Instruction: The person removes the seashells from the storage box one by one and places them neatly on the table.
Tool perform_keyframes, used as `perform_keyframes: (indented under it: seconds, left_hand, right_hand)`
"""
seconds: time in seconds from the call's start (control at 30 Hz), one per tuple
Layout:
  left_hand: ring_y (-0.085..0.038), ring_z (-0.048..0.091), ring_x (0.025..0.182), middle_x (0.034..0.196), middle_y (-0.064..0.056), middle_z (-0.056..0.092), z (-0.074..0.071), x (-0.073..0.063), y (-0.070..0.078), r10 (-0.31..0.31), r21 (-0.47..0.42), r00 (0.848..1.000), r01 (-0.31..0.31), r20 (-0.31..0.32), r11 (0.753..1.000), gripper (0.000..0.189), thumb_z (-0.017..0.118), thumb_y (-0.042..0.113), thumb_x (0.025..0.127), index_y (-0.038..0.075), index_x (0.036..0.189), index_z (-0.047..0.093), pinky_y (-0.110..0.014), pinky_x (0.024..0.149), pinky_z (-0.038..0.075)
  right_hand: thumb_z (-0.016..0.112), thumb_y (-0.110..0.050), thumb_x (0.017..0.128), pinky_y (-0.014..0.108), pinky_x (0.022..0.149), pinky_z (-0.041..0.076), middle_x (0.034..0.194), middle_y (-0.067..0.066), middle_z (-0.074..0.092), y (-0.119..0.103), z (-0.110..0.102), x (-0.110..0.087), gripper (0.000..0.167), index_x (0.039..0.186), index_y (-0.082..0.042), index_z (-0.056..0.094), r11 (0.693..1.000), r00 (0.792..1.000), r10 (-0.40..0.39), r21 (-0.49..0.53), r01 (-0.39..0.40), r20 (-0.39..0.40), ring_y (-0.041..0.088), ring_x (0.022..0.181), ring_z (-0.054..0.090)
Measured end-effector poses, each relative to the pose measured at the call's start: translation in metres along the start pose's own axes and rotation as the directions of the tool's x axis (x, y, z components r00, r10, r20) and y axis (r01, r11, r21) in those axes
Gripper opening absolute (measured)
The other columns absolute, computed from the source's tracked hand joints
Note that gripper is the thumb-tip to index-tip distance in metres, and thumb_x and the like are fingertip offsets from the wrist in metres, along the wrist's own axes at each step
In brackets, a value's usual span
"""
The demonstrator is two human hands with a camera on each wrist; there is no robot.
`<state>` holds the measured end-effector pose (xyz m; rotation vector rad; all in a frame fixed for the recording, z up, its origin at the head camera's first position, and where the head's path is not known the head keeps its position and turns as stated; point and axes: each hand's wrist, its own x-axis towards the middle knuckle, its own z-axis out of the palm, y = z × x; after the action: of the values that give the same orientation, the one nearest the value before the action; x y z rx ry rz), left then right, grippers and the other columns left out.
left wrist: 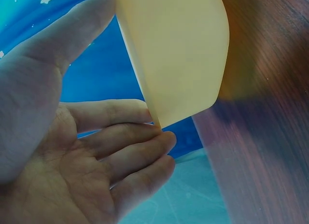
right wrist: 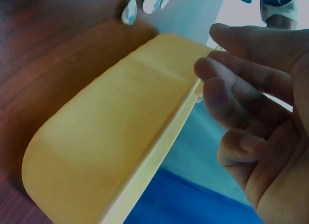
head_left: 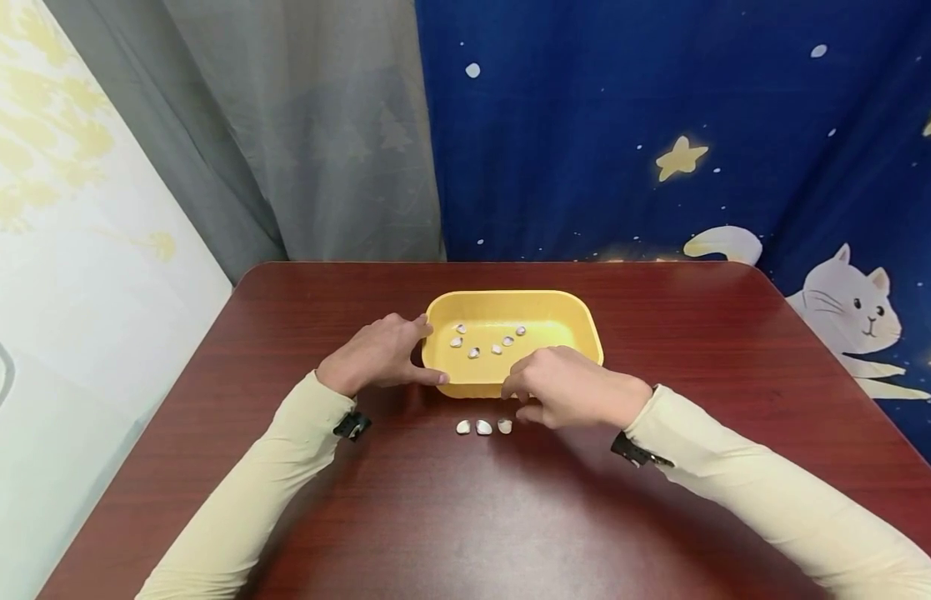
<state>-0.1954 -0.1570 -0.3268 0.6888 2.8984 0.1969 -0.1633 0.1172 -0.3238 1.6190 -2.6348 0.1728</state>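
My right hand [head_left: 568,385] hangs by the near side of the yellow tub [head_left: 473,389], to the right of its middle, with the fingers loosely bent. The right wrist view shows a gap between my thumb and the fingertips, and I see nothing held there. My left hand [head_left: 378,354] is spread wide at the tub's left end, the fingers nearly straight: the thumb lies on the near rim by the left corner, and the index finger touches the rim farther back. It presses on the tub's end and does not wrap around it.

The tub sits upright between my hands. On its floor lie six small shells [head_left: 474,352], pale with darker patches, well spread out in a loose curve from the left side to just right of the middle. On the near side of the tub, just left of my right thumb, three loose shells [head_left: 483,427] lie side by side in a short row, close but apart.

Under it all is the dark red wooden counter [head_left: 450,517]. I have a black band [head_left: 352,425] at my left wrist and another at the right, below cream sleeves [head_left: 232,508]. Beyond the far edge hang a grey curtain [head_left: 337,133] on the left and a blue curtain [head_left: 555,125] on the right, printed with stars and a white cat [head_left: 848,304].
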Motion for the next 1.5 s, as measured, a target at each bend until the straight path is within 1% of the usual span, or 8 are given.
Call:
perform_keyframes:
  seconds: [0.23, 0.43, 0.6, 0.7, 0.83, 1.0, 1.13, 1.5]
  left_hand:
    - [-0.030, 0.067, 0.110, 0.146, -0.022, 0.055, 0.001, -0.001, 0.000, 0.000, 0.008, 1.000, 0.000, -0.005, 1.000, 0.085, 0.077, 0.061, 0.079, 0.003, 0.139, 0.058, -0.045, 0.092, 0.056]
    - [-0.028, 0.067, 0.103, 0.143, -0.021, 0.058, 0.001, 0.001, 0.001, 0.006, 0.012, 1.000, -0.006, -0.020, 1.000, 0.086, 0.077, 0.062, 0.078, 0.003, 0.138, 0.059, -0.044, 0.089, 0.056]
    - [-0.027, 0.067, 0.099, 0.137, -0.022, 0.062, 0.000, 0.001, 0.000, 0.011, 0.022, 1.000, -0.010, -0.027, 1.000, 0.084, 0.078, 0.061, 0.078, 0.003, 0.135, 0.061, -0.044, 0.086, 0.057]
    - [-0.028, 0.067, 0.099, 0.134, -0.021, 0.064, 0.000, 0.001, 0.000, 0.016, 0.028, 0.999, -0.015, -0.032, 0.999, 0.084, 0.078, 0.062, 0.077, 0.003, 0.134, 0.062, -0.045, 0.085, 0.057]
    - [-0.026, 0.067, 0.091, 0.120, -0.018, 0.069, 0.000, 0.001, 0.000, 0.024, 0.030, 0.999, -0.023, -0.038, 0.999, 0.082, 0.078, 0.063, 0.076, 0.003, 0.130, 0.064, -0.044, 0.080, 0.057]
    - [-0.022, 0.064, 0.080, 0.101, -0.014, 0.071, 0.000, 0.002, -0.001, 0.038, 0.021, 0.998, -0.037, -0.051, 0.999, 0.078, 0.079, 0.062, 0.075, 0.003, 0.124, 0.065, -0.040, 0.073, 0.055]
    - [-0.021, 0.064, 0.082, 0.105, -0.015, 0.071, -0.001, 0.001, 0.001, 0.030, 0.021, 0.998, -0.029, -0.048, 0.999, 0.080, 0.079, 0.063, 0.075, 0.003, 0.127, 0.064, -0.040, 0.074, 0.056]
    - [-0.021, 0.064, 0.083, 0.108, -0.016, 0.072, -0.001, 0.002, 0.000, 0.024, 0.032, 0.999, -0.023, -0.038, 0.999, 0.081, 0.079, 0.063, 0.076, 0.003, 0.128, 0.064, -0.040, 0.074, 0.056]
  right_hand:
    - [0.080, -0.016, 0.082, 0.019, 0.063, 0.047, 0.074, -0.011, 0.067, 0.014, -0.007, 0.005, 0.011, 0.093, -0.014, 0.077, 0.995, 1.000, 0.003, 0.104, -0.002, -0.008, 0.002, 0.063, 0.057]
    - [0.080, -0.017, 0.082, 0.020, 0.062, 0.048, 0.073, -0.013, 0.068, 0.027, -0.012, 0.010, 0.010, 0.092, -0.016, 0.077, 0.996, 1.000, 0.025, 0.088, -0.023, -0.014, 0.001, 0.060, 0.057]
    - [0.081, -0.020, 0.083, 0.022, 0.063, 0.049, 0.074, -0.013, 0.069, 0.036, -0.016, 0.018, 0.012, 0.094, -0.017, 0.078, 0.995, 0.998, 0.066, 0.068, -0.067, 0.024, -0.003, 0.059, 0.054]
    - [0.080, -0.020, 0.083, 0.023, 0.065, 0.049, 0.076, -0.012, 0.071, 0.041, -0.019, 0.024, 0.014, 0.096, -0.017, 0.078, 0.995, 0.996, 0.078, 0.055, -0.081, 0.051, -0.001, 0.061, 0.056]
    - [0.080, -0.018, 0.083, 0.028, 0.069, 0.051, 0.077, -0.010, 0.072, 0.048, -0.024, 0.031, 0.014, 0.097, -0.017, 0.078, 0.997, 0.995, 0.074, 0.033, -0.076, 0.060, 0.007, 0.069, 0.062]
    - [0.079, -0.018, 0.084, 0.033, 0.069, 0.054, 0.076, -0.009, 0.070, 0.054, -0.027, 0.038, 0.012, 0.095, -0.016, 0.077, 0.993, 0.991, 0.114, -0.011, -0.114, 0.065, 0.012, 0.075, 0.066]
    - [0.078, -0.016, 0.084, 0.034, 0.066, 0.053, 0.073, -0.008, 0.069, 0.059, -0.027, 0.043, 0.010, 0.094, -0.016, 0.077, 0.989, 0.987, 0.139, -0.053, -0.135, 0.077, 0.011, 0.072, 0.063]
    - [0.078, -0.012, 0.082, 0.037, 0.070, 0.054, 0.077, 0.000, 0.070, 0.082, -0.022, 0.058, 0.013, 0.095, -0.014, 0.078, 0.980, 0.975, 0.190, -0.086, -0.181, 0.117, 0.015, 0.073, 0.062]
